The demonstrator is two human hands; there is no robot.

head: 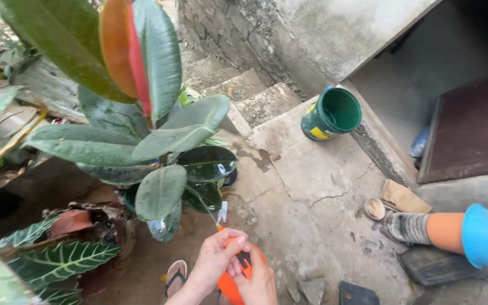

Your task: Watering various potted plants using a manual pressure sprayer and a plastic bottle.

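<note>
- One orange-handled tool [234, 277], a short blade at its tip, low in my view at centre, above the cracked concrete floor [312, 186].
- Left hand [213, 262]: I see its fingers curled over the handle's top.
- Right hand [258, 285]: wrapped around the handle from below.
- Rubber plant [159, 141], just beyond the blade tip.
- Striped-leaf plant [57, 262], lower left.
- Green bucket [331, 113], well apart by the steps.
- Terracotta pot [453, 231] with blue rim, lying on its side, right.
</note>
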